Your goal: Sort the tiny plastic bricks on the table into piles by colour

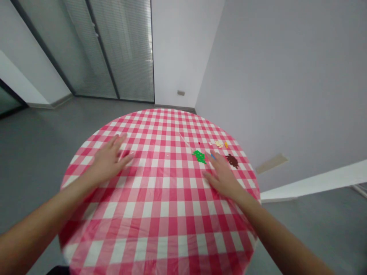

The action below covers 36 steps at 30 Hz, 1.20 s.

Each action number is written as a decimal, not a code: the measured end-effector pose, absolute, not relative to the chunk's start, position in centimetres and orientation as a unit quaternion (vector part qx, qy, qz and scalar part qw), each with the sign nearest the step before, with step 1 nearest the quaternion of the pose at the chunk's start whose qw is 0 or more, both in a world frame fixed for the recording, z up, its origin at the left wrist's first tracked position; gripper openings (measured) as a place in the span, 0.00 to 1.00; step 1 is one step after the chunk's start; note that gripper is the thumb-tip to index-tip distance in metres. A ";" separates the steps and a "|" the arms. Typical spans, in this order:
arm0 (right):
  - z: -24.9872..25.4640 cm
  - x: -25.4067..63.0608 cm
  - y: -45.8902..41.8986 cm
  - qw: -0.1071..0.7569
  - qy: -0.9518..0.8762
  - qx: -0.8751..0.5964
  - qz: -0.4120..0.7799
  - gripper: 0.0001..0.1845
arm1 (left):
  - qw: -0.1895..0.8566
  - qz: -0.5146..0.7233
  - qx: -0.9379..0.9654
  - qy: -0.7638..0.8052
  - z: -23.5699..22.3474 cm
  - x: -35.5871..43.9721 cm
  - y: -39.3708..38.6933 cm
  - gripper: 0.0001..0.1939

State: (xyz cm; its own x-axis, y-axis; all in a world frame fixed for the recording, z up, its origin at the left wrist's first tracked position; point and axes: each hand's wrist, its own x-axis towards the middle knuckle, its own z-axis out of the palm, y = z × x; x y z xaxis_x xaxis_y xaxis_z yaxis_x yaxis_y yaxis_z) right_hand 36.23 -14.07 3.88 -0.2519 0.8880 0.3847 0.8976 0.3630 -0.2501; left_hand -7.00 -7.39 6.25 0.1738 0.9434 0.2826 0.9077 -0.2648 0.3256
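Note:
My left hand (108,159) is over the left side of the round table, palm down, fingers apart, holding nothing. On the right side, my right hand (221,175) is also spread, close to a heap of small green pieces (199,156). A bit of something blue (213,156) shows just beyond its fingers, partly hidden by them. To the right of that hand lies a pile of dark brown pieces (232,160). Farther back are cream pieces (218,144) and a few orange-yellow pieces (226,145). The pieces are too small to name.
A red and white checked cloth (160,206) covers the table. A thin pale line, perhaps a stick or thread (185,140), lies behind the green heap. A tiny red piece (199,143) is near it. A wall (286,88) stands to the right, glass panels (123,49) behind.

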 end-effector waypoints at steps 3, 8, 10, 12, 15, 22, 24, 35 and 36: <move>1.8 34.5 -16.3 0.139 -0.818 -0.559 0.009 0.36 | 0.028 0.111 0.819 0.562 3.8 -3.9 -10.4 0.37; 1.1 33.9 -16.8 0.074 -0.817 -0.571 0.023 0.37 | 0.033 0.050 0.850 0.524 2.2 -2.1 -11.9 0.38; 1.3 34.0 -16.6 0.061 -0.819 -0.570 0.028 0.37 | 0.046 0.035 0.854 0.516 2.2 -2.2 -11.8 0.38; 1.5 33.9 -16.6 0.045 -0.820 -0.570 0.035 0.37 | 0.059 0.024 0.856 0.512 2.3 -2.2 -11.6 0.38; 1.7 33.8 -16.7 0.027 -0.819 -0.572 0.040 0.36 | 0.063 0.025 0.858 0.510 2.2 -2.3 -11.5 0.38; 1.6 33.8 -16.7 0.033 -0.823 -0.567 0.022 0.35 | 0.059 0.059 0.862 0.501 1.7 -2.4 -11.6 0.37; 1.5 33.8 -16.7 0.032 -0.824 -0.566 0.020 0.35 | 0.060 0.062 0.861 0.501 1.7 -2.4 -11.7 0.37; 1.7 33.8 -16.6 0.010 -0.824 -0.566 0.030 0.35 | 0.055 0.045 0.861 0.504 1.8 -2.2 -11.8 0.37; 1.7 33.8 -16.7 0.012 -0.824 -0.566 0.030 0.35 | 0.054 0.043 0.861 0.504 1.8 -2.3 -11.8 0.37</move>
